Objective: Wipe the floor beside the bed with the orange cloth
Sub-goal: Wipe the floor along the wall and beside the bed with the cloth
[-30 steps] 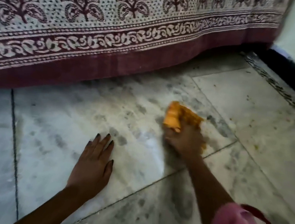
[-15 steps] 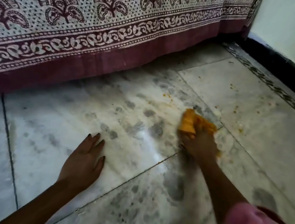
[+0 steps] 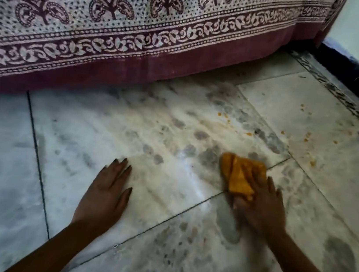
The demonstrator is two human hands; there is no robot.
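The orange cloth (image 3: 240, 174) lies crumpled on the pale marble floor (image 3: 162, 133), close to a tile joint. My right hand (image 3: 260, 207) presses on its near end, fingers spread over the fabric. My left hand (image 3: 106, 192) rests flat on the floor to the left, palm down, fingers apart, holding nothing. The bed's patterned maroon and white cover (image 3: 119, 35) hangs down to the floor along the far side.
Small orange crumbs (image 3: 307, 135) are scattered on the tile to the right of the cloth. A dark skirting (image 3: 356, 70) and a patterned floor border (image 3: 344, 101) run along the right wall. Grey smudges mark the marble.
My right hand and the cloth have slid towards me and to the right, away from the bed. The hand now lies flatter on the cloth. My left hand has stayed planted.
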